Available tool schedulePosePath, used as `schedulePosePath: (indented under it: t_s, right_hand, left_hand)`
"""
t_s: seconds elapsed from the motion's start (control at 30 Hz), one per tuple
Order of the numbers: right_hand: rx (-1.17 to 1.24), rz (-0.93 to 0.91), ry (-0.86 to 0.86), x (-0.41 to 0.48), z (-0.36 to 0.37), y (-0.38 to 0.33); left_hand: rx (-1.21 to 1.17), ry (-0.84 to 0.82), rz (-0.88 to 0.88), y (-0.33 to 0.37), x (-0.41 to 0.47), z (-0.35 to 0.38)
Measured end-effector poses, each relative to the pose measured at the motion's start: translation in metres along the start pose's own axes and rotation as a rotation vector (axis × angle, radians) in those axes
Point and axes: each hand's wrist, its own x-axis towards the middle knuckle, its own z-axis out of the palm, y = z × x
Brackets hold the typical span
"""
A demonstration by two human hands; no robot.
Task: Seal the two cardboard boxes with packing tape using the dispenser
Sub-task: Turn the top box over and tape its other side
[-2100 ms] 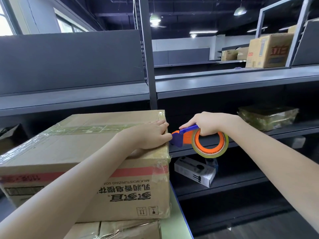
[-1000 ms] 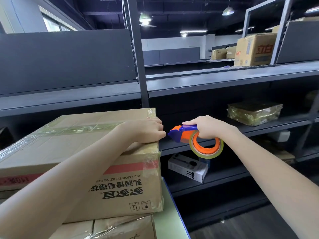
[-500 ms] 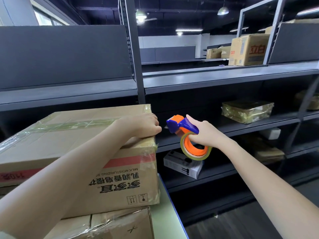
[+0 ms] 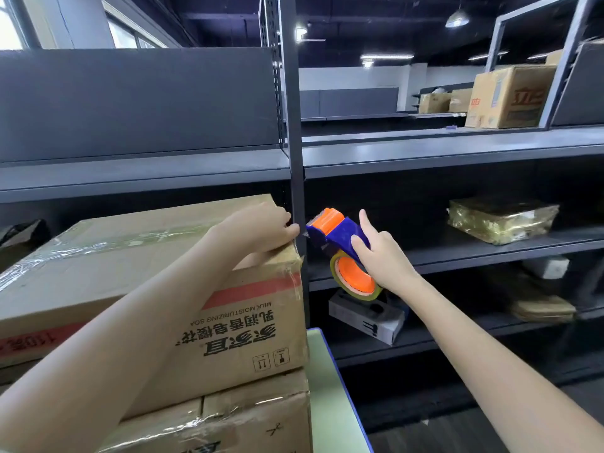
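Two cardboard boxes are stacked at the left. The upper box (image 4: 137,276) has clear tape running along its top seam and shiny tape over its right edge. Only the top front of the lower box (image 4: 235,416) shows. My left hand (image 4: 258,228) rests on the upper box's far right corner with its fingers curled over the edge. My right hand (image 4: 379,253) grips the blue and orange tape dispenser (image 4: 340,243) just right of that corner, blade end tilted up toward the box. Its tape roll hangs below my hand.
The boxes stand on a green-topped cart (image 4: 330,387). Dark metal shelving fills the background, with an upright post (image 4: 294,125) right behind the box corner. A gold-wrapped parcel (image 4: 500,217) and a small grey box (image 4: 366,318) lie on the right shelves. More cartons (image 4: 510,96) sit high up.
My right hand has turned the dispenser so its blade end points up, and lifted it slightly beside the box corner. My left hand stays on the corner.
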Motion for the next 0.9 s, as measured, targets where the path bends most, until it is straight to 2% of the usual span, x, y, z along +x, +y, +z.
schedulePosePath:
  t_s: [0.1, 0.27, 0.47, 0.57, 0.67, 0.8, 0.9]
  right_hand:
    - [0.006, 0.012, 0.072, 0.004, 0.009, -0.009]
    - [0.273, 0.070, 0.148, 0.005, 0.009, -0.032]
    - [0.378, 0.064, 0.245, -0.001, 0.010, -0.043]
    - [0.480, 0.128, 0.265, -0.007, 0.009, -0.040]
    - [0.545, 0.192, 0.234, -0.014, 0.012, -0.030]
    - [0.596, 0.308, 0.171, -0.028, 0.022, -0.006]
    - [0.613, 0.395, 0.102, -0.040, 0.035, 0.018]
  left_hand:
    - [-0.044, 0.026, 0.025, 0.004, -0.013, 0.003]
    - [-0.086, 0.091, 0.020, 0.006, -0.021, 0.009]
    - [-0.140, 0.167, 0.026, 0.005, -0.020, 0.015]
    - [-0.139, 0.270, 0.001, 0.004, -0.023, 0.017]
    - [-0.005, 0.408, -0.020, 0.016, -0.035, 0.008]
    - [-0.036, 0.616, 0.174, 0.045, -0.061, 0.008]
    - [-0.096, 0.674, 0.372, 0.074, -0.073, 0.022]
